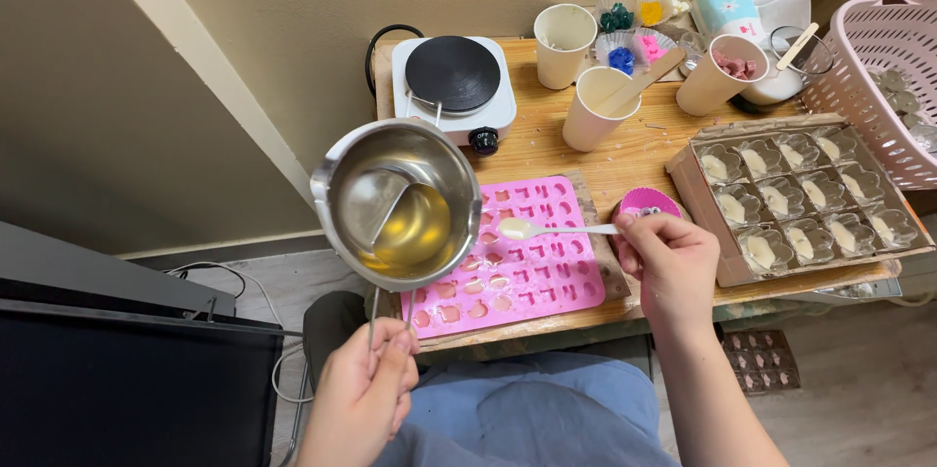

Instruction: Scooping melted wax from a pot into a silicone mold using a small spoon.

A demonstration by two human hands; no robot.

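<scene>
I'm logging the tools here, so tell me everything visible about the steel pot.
The steel pot is small, round and shiny, with a pouring lip and a thin wire handle. The left hand holds that handle, tilting it over the pink mould. Clear yellowish liquid pools inside. The spoon sits beside its rim.

I'm holding the steel pot (398,203) by its wire handle in my left hand (363,391), tilting it over the pink mould (522,252); my right hand (672,262) is holding a spoon (547,229) above that mould.
</scene>
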